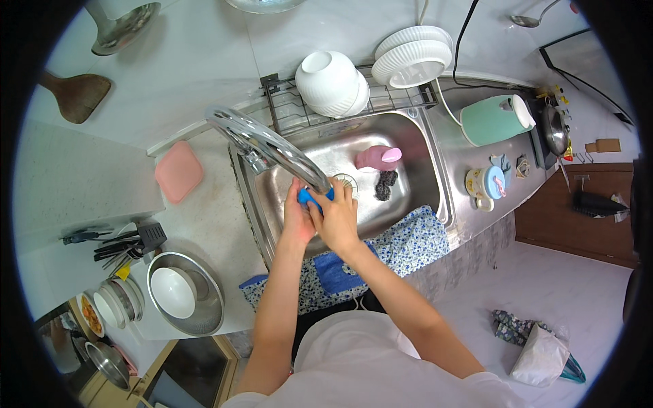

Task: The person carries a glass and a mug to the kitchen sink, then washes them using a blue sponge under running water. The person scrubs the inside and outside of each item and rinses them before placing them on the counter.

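My left hand [297,217] is cupped under the faucet, its fingers around a small blue object [308,197], possibly a sponge or cloth. My right hand [338,217] grips the same object from the other side, with its fingers spread over it. The spout of the curved chrome faucet [278,148] hides part of the object. Both hands are over the near left part of the stainless steel sink [416,137]. Farther right in the basin lie a pink bottle [371,158] and a dark scouring pad [384,186]. A drain strainer [349,182] shows partly behind my right fingers.
A wire rack [285,109] behind the sink holds white bowls [326,81] and plates [410,61]. A flowered cloth [413,234] hangs over the sink's front edge. At right stand a green kettle [492,121] and a lidded cup [479,184]; at left, a metal colander [211,301] holds a white bowl [173,292].
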`<state>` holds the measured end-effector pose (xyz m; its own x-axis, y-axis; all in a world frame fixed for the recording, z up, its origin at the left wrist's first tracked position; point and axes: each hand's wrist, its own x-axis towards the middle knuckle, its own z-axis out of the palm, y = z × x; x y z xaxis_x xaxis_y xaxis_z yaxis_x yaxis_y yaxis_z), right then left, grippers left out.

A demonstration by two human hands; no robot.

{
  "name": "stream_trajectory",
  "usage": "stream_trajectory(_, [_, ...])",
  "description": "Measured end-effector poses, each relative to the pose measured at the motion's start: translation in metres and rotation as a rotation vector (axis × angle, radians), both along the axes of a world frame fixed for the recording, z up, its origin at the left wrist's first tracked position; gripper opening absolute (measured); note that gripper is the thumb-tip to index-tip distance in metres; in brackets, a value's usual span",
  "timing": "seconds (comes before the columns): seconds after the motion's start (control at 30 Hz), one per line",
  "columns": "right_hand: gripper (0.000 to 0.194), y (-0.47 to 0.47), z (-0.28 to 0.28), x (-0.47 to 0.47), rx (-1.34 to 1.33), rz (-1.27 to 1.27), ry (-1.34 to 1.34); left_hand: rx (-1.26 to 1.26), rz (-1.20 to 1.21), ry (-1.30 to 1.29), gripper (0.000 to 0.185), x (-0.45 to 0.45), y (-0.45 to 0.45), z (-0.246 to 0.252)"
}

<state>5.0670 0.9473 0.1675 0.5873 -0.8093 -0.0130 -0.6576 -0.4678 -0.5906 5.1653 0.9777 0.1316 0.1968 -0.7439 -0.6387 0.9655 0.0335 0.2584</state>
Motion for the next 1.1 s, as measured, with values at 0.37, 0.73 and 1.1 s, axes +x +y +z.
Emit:
stream_trajectory(0.37, [0.022,-0.004,0.007,-0.005,-0.198,0.099,0.143,0.096,0.018,-0.084,0.045,-0.011,-0.005,-0.002])
stream_trajectory(0.73, [0.018,0.000,-0.007,-0.002,-0.259,0.053,0.218,0.187,0.031,-0.102,0.045,-0.015,0.003,-0.017])
stream_trajectory(1.1, [0.015,-0.023,-0.019,-0.014,0.136,-0.105,-0.211,0.026,0.054,-0.121,0.047,-0.008,-0.009,-0.006])
